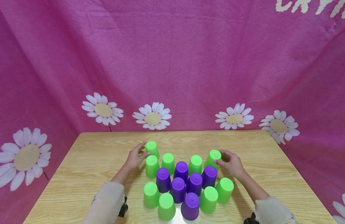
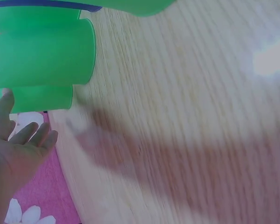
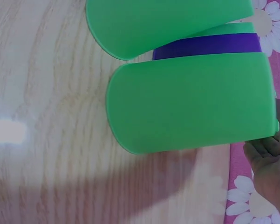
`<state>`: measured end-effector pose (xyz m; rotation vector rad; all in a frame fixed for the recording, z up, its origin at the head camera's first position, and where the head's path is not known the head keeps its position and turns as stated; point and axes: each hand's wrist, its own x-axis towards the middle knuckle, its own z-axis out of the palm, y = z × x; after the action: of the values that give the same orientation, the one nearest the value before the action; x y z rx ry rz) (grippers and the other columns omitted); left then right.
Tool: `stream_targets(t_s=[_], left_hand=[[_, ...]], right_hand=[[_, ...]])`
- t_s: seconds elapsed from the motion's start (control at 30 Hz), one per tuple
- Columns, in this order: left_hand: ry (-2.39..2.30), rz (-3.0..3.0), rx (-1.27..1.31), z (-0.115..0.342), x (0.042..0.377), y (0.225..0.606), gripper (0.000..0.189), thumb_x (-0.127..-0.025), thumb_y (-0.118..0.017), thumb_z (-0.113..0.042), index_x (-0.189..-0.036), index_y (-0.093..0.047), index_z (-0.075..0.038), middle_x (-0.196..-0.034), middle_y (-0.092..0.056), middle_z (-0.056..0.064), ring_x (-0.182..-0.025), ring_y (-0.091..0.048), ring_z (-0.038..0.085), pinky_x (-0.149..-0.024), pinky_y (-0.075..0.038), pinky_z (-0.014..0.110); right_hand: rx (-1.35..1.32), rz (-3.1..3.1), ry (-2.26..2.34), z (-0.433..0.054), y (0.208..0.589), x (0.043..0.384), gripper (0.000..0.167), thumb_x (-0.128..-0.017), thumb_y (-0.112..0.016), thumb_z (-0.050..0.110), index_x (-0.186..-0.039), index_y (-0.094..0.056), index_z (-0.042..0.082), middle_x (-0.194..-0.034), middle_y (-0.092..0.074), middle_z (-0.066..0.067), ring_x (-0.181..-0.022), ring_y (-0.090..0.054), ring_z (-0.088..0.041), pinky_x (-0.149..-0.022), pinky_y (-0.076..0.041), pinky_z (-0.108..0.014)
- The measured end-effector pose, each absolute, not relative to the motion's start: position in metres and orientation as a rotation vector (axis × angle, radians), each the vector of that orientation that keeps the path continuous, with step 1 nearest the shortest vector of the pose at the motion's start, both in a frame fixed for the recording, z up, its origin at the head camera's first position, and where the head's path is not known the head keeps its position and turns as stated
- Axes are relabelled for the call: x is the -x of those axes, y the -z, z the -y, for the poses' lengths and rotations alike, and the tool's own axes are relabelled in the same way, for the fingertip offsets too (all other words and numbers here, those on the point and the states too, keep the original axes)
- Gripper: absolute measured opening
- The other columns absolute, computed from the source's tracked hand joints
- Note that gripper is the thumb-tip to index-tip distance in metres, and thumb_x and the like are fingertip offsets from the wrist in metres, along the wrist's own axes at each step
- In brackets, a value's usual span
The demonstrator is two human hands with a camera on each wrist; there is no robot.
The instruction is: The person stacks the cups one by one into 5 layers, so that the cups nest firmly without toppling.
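Note:
In the head view, my left hand (image 1: 135, 158) is at the left side of the rearmost green cup (image 1: 153, 150). Its thumb overlaps the front of that cup, while the fingers look loose and apart from it in the left wrist view. The right hand (image 1: 232, 162) holds the green cup (image 1: 211, 161) at back right, thumb in front and fingers behind. In the right wrist view a nearer green cup (image 3: 191, 102) hides most of that held cup. All cups stand upside down. Several purple cups (image 1: 178, 189) fill the middle of the cluster.
More green cups (image 1: 166, 207) flank the purple ones at the front. The wooden table (image 1: 77, 180) extends around the cluster on both sides. A magenta cloth (image 1: 172, 74) with daisies hangs behind and beside the table.

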<state>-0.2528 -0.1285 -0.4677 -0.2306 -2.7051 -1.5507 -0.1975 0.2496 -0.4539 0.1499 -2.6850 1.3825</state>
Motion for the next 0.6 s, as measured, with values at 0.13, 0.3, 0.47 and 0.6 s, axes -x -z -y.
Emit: stream_targets(t_s=[0.13,0.3,0.47,0.6], left_hand=[[1.606,2.696,0.160,0.134,0.249,0.468,0.052,-0.092,-0.056,-0.012,-0.137,-0.036,0.005,-0.132,-0.044,0.034,-0.119,-0.048,0.048,-0.097,-0.045,0.050],[1.683,2.638,0.067,0.137,0.242,0.466,0.050,-0.094,-0.054,-0.017,-0.137,-0.038,0.002,-0.135,-0.045,0.029,-0.122,-0.046,0.044,-0.099,-0.044,0.049],[1.701,2.624,0.042,0.141,0.234,0.464,0.050,-0.093,-0.056,-0.022,-0.137,-0.042,-0.003,-0.138,-0.045,0.024,-0.125,-0.045,0.041,-0.100,-0.044,0.047],[1.730,2.604,0.067,0.144,0.227,0.462,0.051,-0.092,-0.058,-0.021,-0.136,-0.043,-0.001,-0.137,-0.045,0.024,-0.124,-0.045,0.040,-0.102,-0.041,0.049]], right_hand=[[-0.162,2.685,-1.335,-0.251,0.446,0.197,0.044,-0.083,-0.069,0.013,-0.119,-0.055,-0.008,-0.111,-0.063,-0.026,-0.104,-0.061,-0.039,-0.088,-0.052,-0.044],[-0.164,2.660,-1.343,-0.251,0.438,0.200,0.044,-0.083,-0.068,0.012,-0.120,-0.054,-0.008,-0.112,-0.062,-0.027,-0.105,-0.060,-0.040,-0.089,-0.051,-0.045],[-0.174,2.644,-1.365,-0.250,0.429,0.205,0.045,-0.084,-0.068,0.012,-0.122,-0.053,-0.008,-0.114,-0.062,-0.027,-0.107,-0.060,-0.039,-0.088,-0.053,-0.040],[-0.171,2.629,-1.366,-0.250,0.419,0.208,0.045,-0.084,-0.068,0.010,-0.121,-0.053,-0.009,-0.115,-0.061,-0.028,-0.107,-0.060,-0.039,-0.087,-0.053,-0.040]])
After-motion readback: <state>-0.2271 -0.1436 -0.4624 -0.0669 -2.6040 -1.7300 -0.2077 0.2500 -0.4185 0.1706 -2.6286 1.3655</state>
